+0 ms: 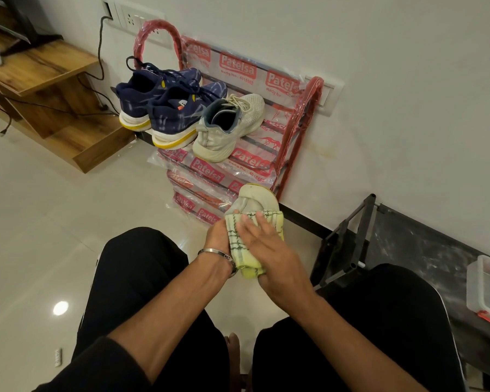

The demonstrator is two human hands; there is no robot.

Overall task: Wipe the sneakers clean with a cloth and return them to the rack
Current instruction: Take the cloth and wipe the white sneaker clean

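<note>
A pale off-white sneaker (253,198) is held upright above my knees, its heel and sole edge showing over the cloth. My left hand (217,239) grips the shoe from the left, mostly behind the cloth. My right hand (266,244) presses a yellow checked cloth (239,244) against the shoe with straight fingers. The matching off-white sneaker (228,128) sits on the top shelf of the red rack (294,128), beside two navy sneakers (164,106) with yellow-trimmed soles.
A wooden TV unit (48,89) with cables stands left of the rack. A black metal frame (348,244) and a dark low table with a lidded plastic box (487,290) are at the right. Glossy tile floor lies to the left.
</note>
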